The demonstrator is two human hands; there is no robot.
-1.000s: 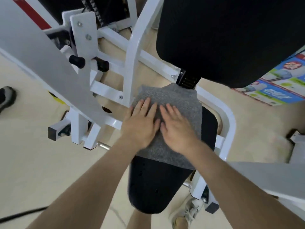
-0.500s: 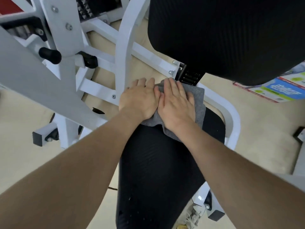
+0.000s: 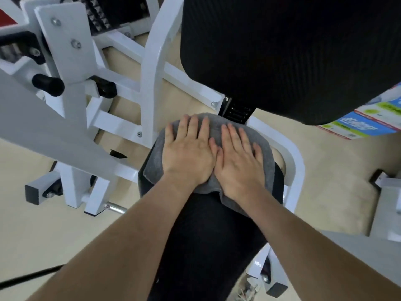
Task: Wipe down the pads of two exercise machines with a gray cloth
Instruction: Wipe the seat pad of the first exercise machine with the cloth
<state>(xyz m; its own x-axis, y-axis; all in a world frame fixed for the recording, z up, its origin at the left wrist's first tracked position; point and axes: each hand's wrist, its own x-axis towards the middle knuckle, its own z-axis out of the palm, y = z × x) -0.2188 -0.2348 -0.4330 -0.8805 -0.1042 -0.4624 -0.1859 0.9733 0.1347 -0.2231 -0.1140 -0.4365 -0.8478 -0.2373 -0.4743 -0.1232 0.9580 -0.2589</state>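
A gray cloth (image 3: 265, 156) lies over the far end of a black seat pad (image 3: 201, 242) on a white exercise machine. My left hand (image 3: 186, 155) and my right hand (image 3: 238, 159) press flat on the cloth side by side, fingers stretched toward the far edge. The cloth wraps over the pad's rounded end, and part of it is hidden under my palms. A large black back pad (image 3: 290, 55) stands above and behind the seat.
White frame tubes (image 3: 152, 83) and a slanted arm (image 3: 54, 135) crowd the left. A white curved bar (image 3: 297, 161) rings the seat on the right. A colourful printed box (image 3: 366, 124) lies on the beige floor at right. A black cable (image 3: 28, 276) crosses the floor at lower left.
Both hands slid the cloth from the middle of the seat to its far end, then slightly back; the cloth now spreads wider around my hands.
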